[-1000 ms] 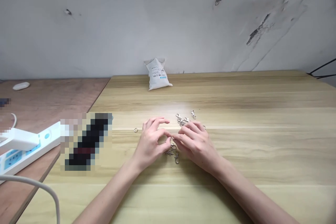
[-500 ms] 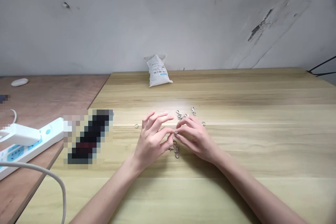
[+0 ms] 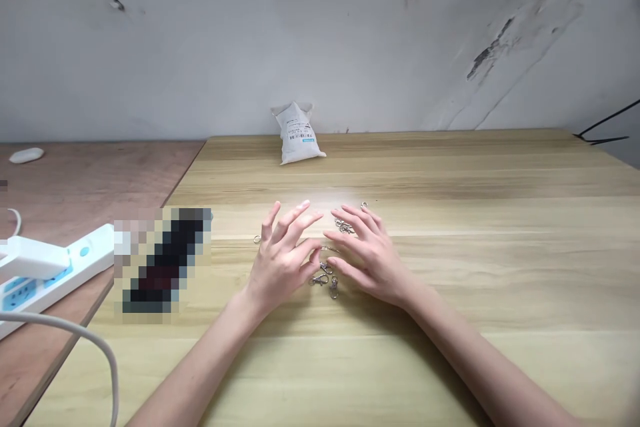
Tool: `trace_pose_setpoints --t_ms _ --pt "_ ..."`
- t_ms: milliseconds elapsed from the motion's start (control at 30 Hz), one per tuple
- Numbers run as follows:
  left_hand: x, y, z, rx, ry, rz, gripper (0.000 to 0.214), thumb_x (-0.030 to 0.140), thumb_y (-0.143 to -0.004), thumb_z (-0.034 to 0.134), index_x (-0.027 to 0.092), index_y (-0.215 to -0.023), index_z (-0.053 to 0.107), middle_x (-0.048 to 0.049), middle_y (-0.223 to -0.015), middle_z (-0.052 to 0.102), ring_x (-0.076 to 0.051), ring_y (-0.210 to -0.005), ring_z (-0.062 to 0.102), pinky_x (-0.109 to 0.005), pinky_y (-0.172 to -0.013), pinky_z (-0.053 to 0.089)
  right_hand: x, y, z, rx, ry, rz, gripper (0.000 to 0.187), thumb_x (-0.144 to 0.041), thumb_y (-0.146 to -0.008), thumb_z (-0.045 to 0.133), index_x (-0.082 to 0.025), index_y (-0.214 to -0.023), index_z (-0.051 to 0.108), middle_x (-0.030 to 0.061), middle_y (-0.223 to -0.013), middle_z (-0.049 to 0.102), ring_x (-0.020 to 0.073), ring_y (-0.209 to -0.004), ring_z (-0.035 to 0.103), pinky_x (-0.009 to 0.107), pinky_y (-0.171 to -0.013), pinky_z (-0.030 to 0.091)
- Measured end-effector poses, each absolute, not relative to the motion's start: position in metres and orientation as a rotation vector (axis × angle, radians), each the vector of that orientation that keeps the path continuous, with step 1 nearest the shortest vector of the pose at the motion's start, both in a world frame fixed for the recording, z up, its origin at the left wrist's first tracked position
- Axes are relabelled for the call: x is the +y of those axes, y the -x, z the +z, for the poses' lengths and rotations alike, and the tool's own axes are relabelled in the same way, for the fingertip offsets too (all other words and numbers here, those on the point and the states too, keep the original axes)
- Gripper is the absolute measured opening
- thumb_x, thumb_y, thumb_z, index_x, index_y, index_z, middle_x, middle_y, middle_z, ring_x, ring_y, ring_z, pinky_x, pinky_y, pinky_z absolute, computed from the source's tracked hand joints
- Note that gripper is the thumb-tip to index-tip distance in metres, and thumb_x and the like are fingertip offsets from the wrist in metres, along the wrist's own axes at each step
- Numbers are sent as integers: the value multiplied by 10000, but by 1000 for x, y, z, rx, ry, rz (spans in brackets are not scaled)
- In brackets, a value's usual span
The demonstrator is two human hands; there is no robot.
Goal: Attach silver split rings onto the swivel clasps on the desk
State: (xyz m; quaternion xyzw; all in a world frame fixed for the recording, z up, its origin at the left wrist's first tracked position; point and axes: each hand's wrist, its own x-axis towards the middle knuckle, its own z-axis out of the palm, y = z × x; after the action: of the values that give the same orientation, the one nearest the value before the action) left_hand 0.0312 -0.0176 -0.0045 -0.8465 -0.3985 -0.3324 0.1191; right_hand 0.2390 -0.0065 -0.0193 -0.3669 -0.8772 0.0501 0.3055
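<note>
My left hand (image 3: 281, 253) and my right hand (image 3: 367, 255) hover close together over the light wooden table (image 3: 450, 267), with the fingers of both stretched out and spread. Between the two thumbs lie a few small metal lobster clasps (image 3: 324, 277) on the table. A thin piece near the thumb tips is too small to make out. Just beyond my right fingertips sits a small heap of metal clasps and rings (image 3: 345, 227), partly hidden by the fingers. A single split ring (image 3: 257, 239) lies left of my left hand.
A small white pouch (image 3: 296, 133) stands at the table's back edge by the wall. On the reddish table to the left are a white power strip (image 3: 50, 267), a grey cable (image 3: 75, 340) and a blurred dark object (image 3: 160, 260). Black wires (image 3: 600, 130) show far right.
Both hands were pinched together on a small metal piece; now their fingers have spread open and lifted slightly, and the clasps lie on the table between them.
</note>
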Motion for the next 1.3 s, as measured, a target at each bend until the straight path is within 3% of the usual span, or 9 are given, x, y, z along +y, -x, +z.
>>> trace_pose_setpoints --t_ms 133,367,567,700,833,933,1100,1300 --pt "-20 -35 -4 -1061 2483 -953 133 110 -797 630 238 -806 663 -13 -1271 640 -244 -1286 511 -512 -1173 258 -6 -238 -23 -2374 944 127 130 -255 -937 546 -240 -947 676 72 -1358 554 265 -1380 359 530 -1121 274" --pt "-19 -33 -8 -1121 2507 -868 131 118 -812 609 220 -736 638 -18 -1318 610 -261 -1312 486 -538 -1173 251 -2 -238 -25 -2362 898 -92 107 -240 -921 572 -211 -860 655 85 -1267 618 260 -1335 428 535 -1128 264" --pt "-19 -33 -9 -1012 2540 -854 129 123 -814 611 224 -736 628 -2 -1325 607 -234 -1338 460 -508 -1191 244 -5 -243 -16 -2434 933 161 193 -334 -916 576 -230 -1049 671 106 -1429 483 294 -1411 306 577 -1134 236" --pt "-20 -31 -9 -975 2554 -808 124 132 -795 636 229 -719 624 0 -1389 553 -247 -1362 430 -518 -1201 229 -8 -246 -11 -2493 914 360 129 -281 -918 564 -231 -883 678 53 -1465 445 291 -1444 235 584 -1124 267" --pt "-19 -30 -9 -941 2567 -823 123 141 -801 631 230 -717 620 8 -1395 547 -230 -1358 437 -502 -1210 221 -9 -246 -11 -2504 915 409 88 -241 -899 575 -217 -856 648 62 -1441 462 275 -1460 190 569 -1135 264" --pt "-19 -29 -8 -949 2568 -820 130 129 -794 631 234 -719 625 8 -1397 546 -234 -1355 442 -504 -1207 228 -9 -245 -12 -2522 910 374 79 -248 -893 582 -216 -869 650 68 -1448 456 287 -1459 192 586 -1135 255" --pt "-21 -30 -8 -951 2569 -850 97 156 -804 639 248 -823 661 -1 -1371 572 -237 -1354 443 -496 -1193 256 -10 -242 -16 -2529 937 349 199 -347 -914 574 -239 -1057 660 83 -1444 462 300 -1455 203 589 -1140 243" --pt "-22 -32 -7 -953 2570 -879 123 132 -789 650 254 -798 657 3 -1351 585 -234 -1342 454 -493 -1168 296 -7 -240 -22 -2488 910 285 132 -270 -925 561 -227 -898 682 69 -1395 511 276 -1432 267 563 -1129 269"
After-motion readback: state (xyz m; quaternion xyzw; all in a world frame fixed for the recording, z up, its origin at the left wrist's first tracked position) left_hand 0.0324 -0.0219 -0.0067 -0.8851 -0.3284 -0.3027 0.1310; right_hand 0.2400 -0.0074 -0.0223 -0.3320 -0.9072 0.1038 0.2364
